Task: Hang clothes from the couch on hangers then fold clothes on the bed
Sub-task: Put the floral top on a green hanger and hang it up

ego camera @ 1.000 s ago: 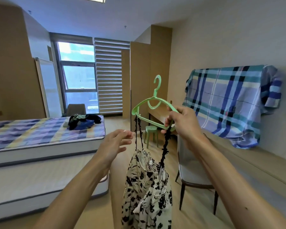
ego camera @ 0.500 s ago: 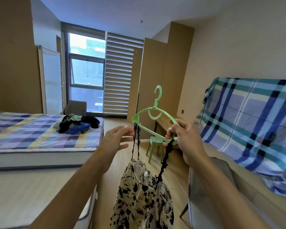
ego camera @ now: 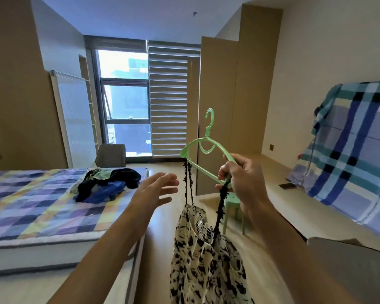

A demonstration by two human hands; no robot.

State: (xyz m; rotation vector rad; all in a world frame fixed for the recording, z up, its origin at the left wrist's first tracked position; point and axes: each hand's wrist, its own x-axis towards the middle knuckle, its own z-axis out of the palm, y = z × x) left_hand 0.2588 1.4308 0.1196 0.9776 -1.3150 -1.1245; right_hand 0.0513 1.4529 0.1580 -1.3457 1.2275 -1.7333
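A light green plastic hanger is held up in the middle of the view. My right hand grips its right arm and bottom bar, pinching one black lace strap there. A black-and-white patterned strappy dress hangs from it, its other strap looped over the hanger's left end. My left hand hovers just left of the dress with fingers straight, touching nothing. A pile of dark, blue and green clothes lies on the bed with its checked cover.
A tall wooden wardrobe stands ahead, a small green stool at its foot. A plaid sheet covers furniture on the right, a dark phone lying beside it. A grey chair back is at lower right; another grey chair stands by the window.
The view has swung left and moved toward the wardrobe. My right hand keeps its grip on the hanger. My left hand stays open beside the dress, slightly lower.
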